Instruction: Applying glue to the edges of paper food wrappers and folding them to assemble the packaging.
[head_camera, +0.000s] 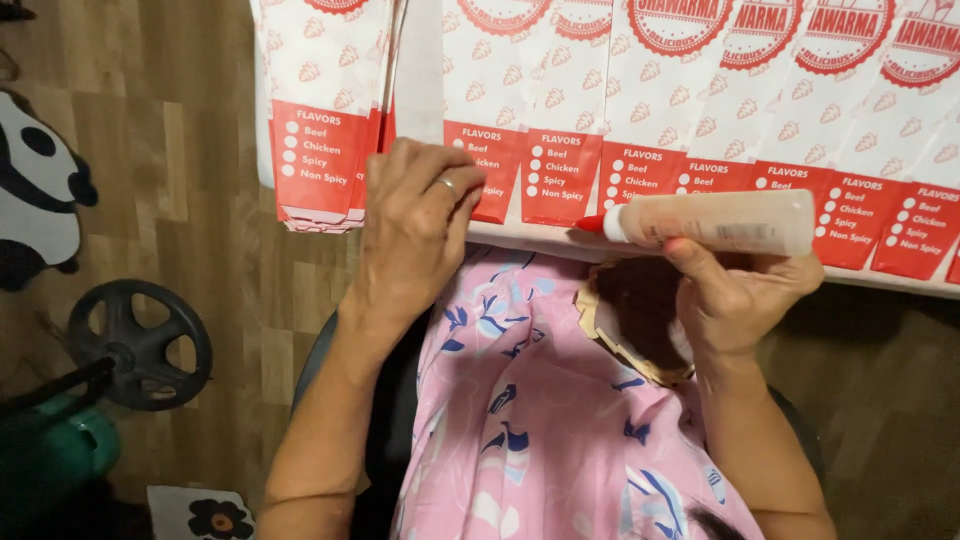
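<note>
While the glue bottle (715, 222) lies sideways in the right hand (745, 295), fingers closed around it and red tip pointing left, the left hand (415, 235) presses flat, holding nothing, on overlapping red-and-white paper bags (560, 175) along the table edge (530, 243).

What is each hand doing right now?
Left hand: fingers curled, pressing on a red-and-white paper bag at the table edge.
Right hand: closed around a glue bottle with a red tip.
</note>
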